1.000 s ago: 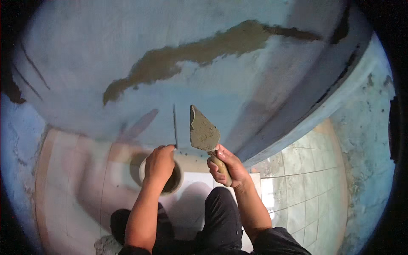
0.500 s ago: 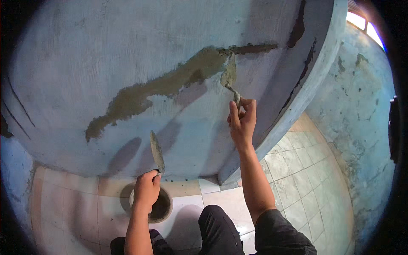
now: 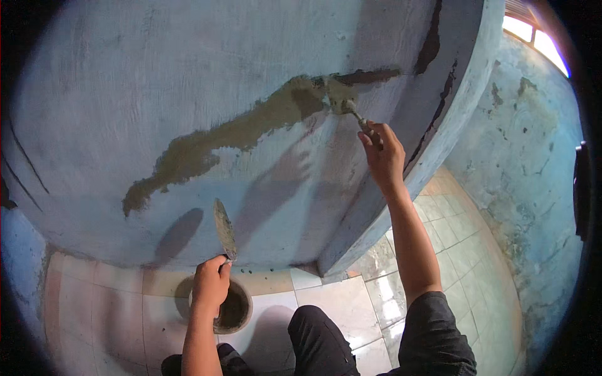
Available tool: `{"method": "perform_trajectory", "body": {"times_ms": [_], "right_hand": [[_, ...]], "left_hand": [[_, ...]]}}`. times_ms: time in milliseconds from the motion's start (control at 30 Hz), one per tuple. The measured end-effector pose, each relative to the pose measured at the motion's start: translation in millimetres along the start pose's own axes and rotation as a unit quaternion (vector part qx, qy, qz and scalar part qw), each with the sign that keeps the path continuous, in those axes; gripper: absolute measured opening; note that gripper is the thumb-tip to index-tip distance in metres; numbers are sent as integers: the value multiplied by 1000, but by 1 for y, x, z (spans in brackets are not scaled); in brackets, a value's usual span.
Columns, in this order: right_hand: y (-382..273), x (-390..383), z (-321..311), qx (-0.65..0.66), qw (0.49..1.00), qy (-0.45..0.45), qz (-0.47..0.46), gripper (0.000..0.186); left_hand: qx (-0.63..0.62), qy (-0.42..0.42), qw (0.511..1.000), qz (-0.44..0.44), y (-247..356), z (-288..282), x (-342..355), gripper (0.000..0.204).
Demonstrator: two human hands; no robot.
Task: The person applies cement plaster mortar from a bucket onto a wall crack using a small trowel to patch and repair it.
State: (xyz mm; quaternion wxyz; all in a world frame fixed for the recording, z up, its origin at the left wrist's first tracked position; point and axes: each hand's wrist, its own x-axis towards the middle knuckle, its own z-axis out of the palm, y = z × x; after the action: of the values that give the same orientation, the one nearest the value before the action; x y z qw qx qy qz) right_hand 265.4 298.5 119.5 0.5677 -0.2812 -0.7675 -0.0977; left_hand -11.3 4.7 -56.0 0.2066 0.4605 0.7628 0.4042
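Note:
A blue-grey wall (image 3: 157,81) carries a long irregular patch of damp grey mortar (image 3: 232,138) and dark cracks. My right hand (image 3: 384,153) is closed round the handle of a small trowel, whose mortar-smeared blade (image 3: 342,97) lies on the patch's upper right end, by a dark crack (image 3: 370,76). My left hand (image 3: 210,282) grips another trowel, its long blade (image 3: 224,225) pointing upward below the patch, short of the mortar. Just under that hand, a round bucket (image 3: 246,310) with grey mix inside stands on the floor, partly hidden by my arm.
A projecting wall edge (image 3: 467,75) runs down the right, with a weathered wall (image 3: 527,156) beyond it and a bright window opening (image 3: 520,28) high up. Pale floor tiles (image 3: 332,301) lie below. My dark-clothed knee (image 3: 316,338) is at the bottom.
My right hand has risen from beside the bucket to the wall, then shifted slightly right, laying the blade on the patch. The view has tilted upward, bringing the window into sight.

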Motion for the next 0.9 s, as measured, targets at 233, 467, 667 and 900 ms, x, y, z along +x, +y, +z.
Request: {"method": "perform_trajectory", "body": {"times_ms": [233,467,667,900], "right_hand": [[-4,-3,14,-7,1000,-19,-4,24],[-8,-12,21,-11,1000,-17,19,20],[-3,-71,21,-25,996,-29,75,21],[-66,-148,-6,396,797,-274,364,23]], "left_hand": [[1,1,999,35,7,8,2,22],[-20,20,998,61,3,8,2,23],[-30,6,997,67,16,-5,-5,20],[-232,-65,970,-27,21,-17,-5,27]]}}
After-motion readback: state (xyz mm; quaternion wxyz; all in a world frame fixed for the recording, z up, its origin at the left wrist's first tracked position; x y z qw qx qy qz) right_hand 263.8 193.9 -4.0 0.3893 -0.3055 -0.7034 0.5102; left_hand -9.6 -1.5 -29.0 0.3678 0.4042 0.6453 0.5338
